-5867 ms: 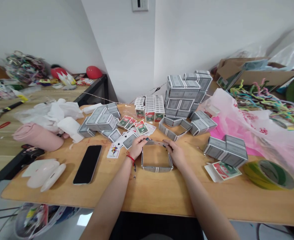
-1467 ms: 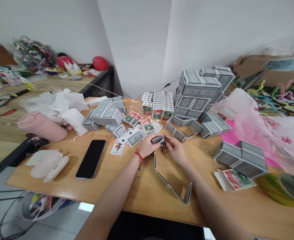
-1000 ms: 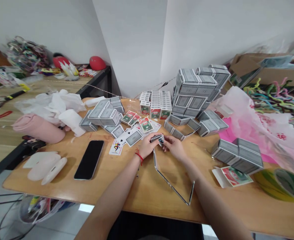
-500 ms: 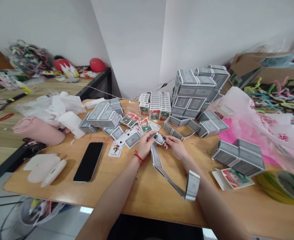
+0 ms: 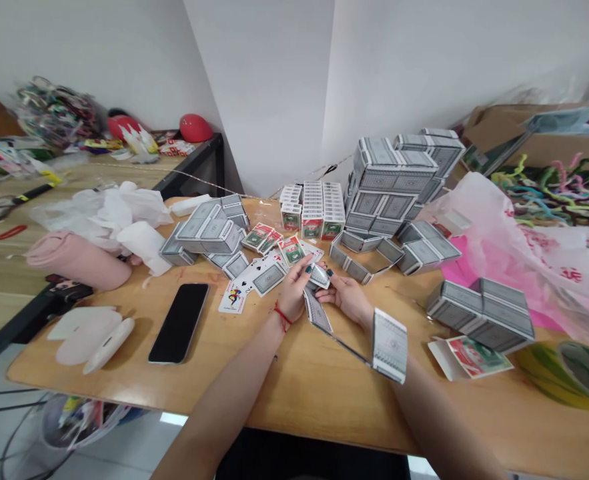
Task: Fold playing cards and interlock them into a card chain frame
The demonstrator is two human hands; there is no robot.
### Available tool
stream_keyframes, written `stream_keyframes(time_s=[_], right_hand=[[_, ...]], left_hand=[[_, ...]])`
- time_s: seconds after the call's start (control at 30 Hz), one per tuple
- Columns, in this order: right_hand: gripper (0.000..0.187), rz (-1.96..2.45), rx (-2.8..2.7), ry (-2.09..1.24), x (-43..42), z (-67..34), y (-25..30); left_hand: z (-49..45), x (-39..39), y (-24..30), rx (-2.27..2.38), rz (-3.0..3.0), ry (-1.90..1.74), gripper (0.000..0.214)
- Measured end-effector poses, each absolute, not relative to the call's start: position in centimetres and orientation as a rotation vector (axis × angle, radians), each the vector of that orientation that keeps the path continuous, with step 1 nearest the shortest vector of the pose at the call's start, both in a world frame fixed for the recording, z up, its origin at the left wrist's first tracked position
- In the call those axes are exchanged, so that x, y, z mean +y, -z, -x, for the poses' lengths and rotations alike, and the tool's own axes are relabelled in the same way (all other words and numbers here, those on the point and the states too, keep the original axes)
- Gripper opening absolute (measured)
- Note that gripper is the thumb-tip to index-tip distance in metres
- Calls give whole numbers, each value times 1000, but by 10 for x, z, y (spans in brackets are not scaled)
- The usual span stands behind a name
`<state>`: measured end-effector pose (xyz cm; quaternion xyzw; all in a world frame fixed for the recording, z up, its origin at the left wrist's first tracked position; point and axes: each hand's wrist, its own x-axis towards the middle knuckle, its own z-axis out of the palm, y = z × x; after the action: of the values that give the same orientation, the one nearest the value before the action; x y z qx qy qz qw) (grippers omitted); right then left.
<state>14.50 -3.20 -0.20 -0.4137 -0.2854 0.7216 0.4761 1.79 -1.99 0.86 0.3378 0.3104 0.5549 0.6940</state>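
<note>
Both hands meet over the middle of the wooden table (image 5: pixel 294 393). My left hand (image 5: pixel 295 288) and my right hand (image 5: pixel 345 297) pinch the far end of a chain of joined grey-backed playing cards (image 5: pixel 388 343). The chain hangs toward me, its last card lifted and lying across my right forearm. A red string circles my left wrist. Loose cards (image 5: pixel 267 273) lie face up and face down just beyond my left hand.
A black phone (image 5: pixel 179 322) lies left of my arms. Square card frames (image 5: pixel 365 259) and stacked card blocks (image 5: pixel 393 177) stand behind. More card blocks (image 5: pixel 484 307) sit right, beside a flattened card box (image 5: pixel 474 355), pink plastic bag (image 5: pixel 519 253) and green tape roll (image 5: pixel 574 367).
The closed square card frame was opened into a chain. Over the last second its free end rose off the table and turned its grey back toward me.
</note>
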Motion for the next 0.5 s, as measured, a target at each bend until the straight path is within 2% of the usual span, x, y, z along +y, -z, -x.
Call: stream_keyframes(time_s=[0.23, 0.5], right_hand=[[15, 1024, -703, -1717, -31, -143, 9], [27, 1105, -864, -1495, -32, -147, 16]], left_hand=[[-19, -19, -6, 700, -770, -1231, 26], [-17, -15, 0, 838, -921, -1231, 24]])
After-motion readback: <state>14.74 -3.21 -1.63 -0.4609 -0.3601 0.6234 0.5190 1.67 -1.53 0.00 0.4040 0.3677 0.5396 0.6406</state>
